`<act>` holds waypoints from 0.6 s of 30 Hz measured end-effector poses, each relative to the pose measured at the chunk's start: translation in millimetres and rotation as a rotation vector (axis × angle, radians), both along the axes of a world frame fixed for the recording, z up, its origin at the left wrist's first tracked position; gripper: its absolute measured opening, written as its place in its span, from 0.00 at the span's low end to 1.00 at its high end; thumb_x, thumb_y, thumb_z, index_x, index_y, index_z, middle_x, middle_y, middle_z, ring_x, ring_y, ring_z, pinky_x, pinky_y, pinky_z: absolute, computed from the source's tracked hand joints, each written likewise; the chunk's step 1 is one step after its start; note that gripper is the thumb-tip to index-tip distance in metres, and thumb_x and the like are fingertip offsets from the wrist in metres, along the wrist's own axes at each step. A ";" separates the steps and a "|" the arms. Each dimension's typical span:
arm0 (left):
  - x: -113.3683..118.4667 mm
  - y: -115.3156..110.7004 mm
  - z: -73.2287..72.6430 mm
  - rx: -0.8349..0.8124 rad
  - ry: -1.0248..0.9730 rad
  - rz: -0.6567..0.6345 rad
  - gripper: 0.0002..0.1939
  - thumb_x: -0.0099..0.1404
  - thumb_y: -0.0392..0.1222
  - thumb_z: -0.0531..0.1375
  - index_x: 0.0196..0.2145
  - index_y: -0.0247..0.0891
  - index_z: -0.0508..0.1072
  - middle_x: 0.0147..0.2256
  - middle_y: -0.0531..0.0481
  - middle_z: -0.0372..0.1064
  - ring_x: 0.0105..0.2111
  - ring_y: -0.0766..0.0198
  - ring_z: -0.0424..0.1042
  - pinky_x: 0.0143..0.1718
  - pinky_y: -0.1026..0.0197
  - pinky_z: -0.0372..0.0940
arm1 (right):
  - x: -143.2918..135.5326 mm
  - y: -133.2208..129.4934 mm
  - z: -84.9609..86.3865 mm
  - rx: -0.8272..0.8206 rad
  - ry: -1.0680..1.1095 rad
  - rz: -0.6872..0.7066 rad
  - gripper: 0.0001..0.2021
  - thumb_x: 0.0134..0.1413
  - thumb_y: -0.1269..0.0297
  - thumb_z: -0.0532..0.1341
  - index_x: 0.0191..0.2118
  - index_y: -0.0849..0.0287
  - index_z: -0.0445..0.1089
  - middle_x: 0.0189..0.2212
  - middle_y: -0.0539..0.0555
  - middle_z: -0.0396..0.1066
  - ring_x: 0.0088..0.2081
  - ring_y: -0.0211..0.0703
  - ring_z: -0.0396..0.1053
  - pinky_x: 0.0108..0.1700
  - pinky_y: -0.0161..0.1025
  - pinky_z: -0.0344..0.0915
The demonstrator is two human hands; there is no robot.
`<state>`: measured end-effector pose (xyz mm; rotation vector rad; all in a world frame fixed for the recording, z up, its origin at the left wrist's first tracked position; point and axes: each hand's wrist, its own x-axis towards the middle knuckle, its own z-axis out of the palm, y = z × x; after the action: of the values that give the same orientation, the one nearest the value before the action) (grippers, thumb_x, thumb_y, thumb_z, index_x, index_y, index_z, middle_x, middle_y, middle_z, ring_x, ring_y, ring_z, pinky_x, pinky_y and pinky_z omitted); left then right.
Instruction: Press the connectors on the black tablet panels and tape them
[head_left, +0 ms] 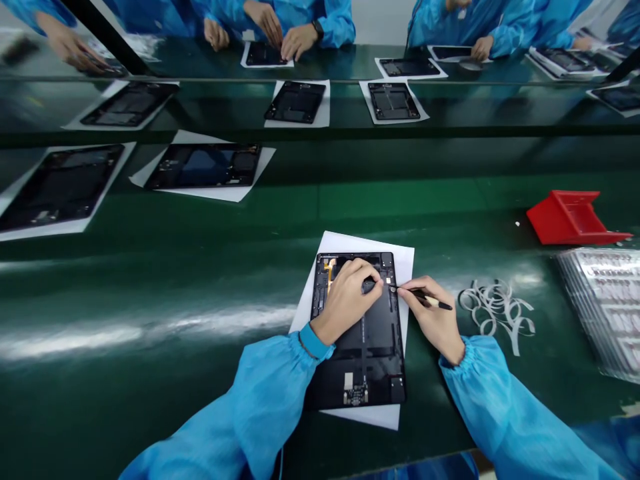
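Observation:
An opened black tablet housing [383, 360] lies on a white sheet of paper [360, 243] in front of me, its inner parts facing up. Small boards and an orange flex cable [329, 267] show inside it. Over the upper part of the housing rests my left hand [347, 293], fingers curled, with thumb and index finger pressed together near the right edge; what they pinch, if anything, is too small to make out. My right hand [436, 321] grips dark tweezers [439, 303], whose tips reach the housing's upper right edge, close to the left fingertips.
Curled white strips [495, 307] lie right of my right hand. Beyond them are a red bin [563, 220] and stacked clear trays [613, 300]. More housings on paper [207, 165] [296, 101] sit at the back left and on a shelf. Co-workers' hands [299, 41] work across the bench.

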<state>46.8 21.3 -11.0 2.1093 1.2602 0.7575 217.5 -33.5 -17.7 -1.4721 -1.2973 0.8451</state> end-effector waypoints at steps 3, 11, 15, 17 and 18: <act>-0.1 -0.5 -0.1 0.004 0.017 -0.002 0.05 0.62 0.32 0.58 0.29 0.39 0.69 0.35 0.50 0.68 0.40 0.58 0.67 0.44 0.55 0.62 | 0.3 0.1 -1.0 -0.009 -0.003 -0.001 0.08 0.54 0.58 0.64 0.30 0.56 0.72 0.30 0.51 0.72 0.33 0.41 0.71 0.36 0.38 0.69; -0.6 -0.3 -0.3 0.002 0.031 -0.011 0.06 0.60 0.31 0.58 0.28 0.39 0.68 0.36 0.50 0.68 0.40 0.58 0.67 0.44 0.55 0.62 | 0.3 1.4 -0.8 -0.032 0.019 -0.013 0.09 0.52 0.56 0.65 0.30 0.56 0.72 0.29 0.51 0.72 0.32 0.41 0.71 0.36 0.37 0.69; -0.2 0.0 -0.6 -0.015 0.021 -0.012 0.06 0.60 0.30 0.59 0.28 0.39 0.69 0.36 0.50 0.68 0.40 0.59 0.67 0.44 0.55 0.62 | 0.2 1.0 -0.7 -0.033 0.035 -0.029 0.08 0.51 0.57 0.66 0.30 0.56 0.73 0.29 0.51 0.73 0.33 0.41 0.72 0.36 0.37 0.70; -0.2 0.4 -1.3 -0.025 0.011 -0.010 0.06 0.60 0.30 0.59 0.28 0.39 0.69 0.37 0.50 0.68 0.41 0.59 0.67 0.44 0.55 0.62 | -0.1 2.3 0.3 -0.031 0.052 -0.043 0.08 0.50 0.58 0.66 0.31 0.57 0.73 0.29 0.51 0.74 0.33 0.42 0.73 0.37 0.38 0.70; -0.3 0.6 -1.8 -0.029 0.005 -0.010 0.06 0.59 0.30 0.59 0.28 0.39 0.69 0.37 0.50 0.68 0.41 0.59 0.67 0.45 0.55 0.62 | -0.3 3.4 0.9 -0.032 0.064 -0.047 0.08 0.49 0.57 0.67 0.30 0.57 0.74 0.29 0.51 0.75 0.33 0.42 0.73 0.37 0.38 0.71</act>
<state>46.4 21.9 -12.8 2.0943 1.2549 0.7263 217.2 -30.1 -16.8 -1.4830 -1.2025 0.8794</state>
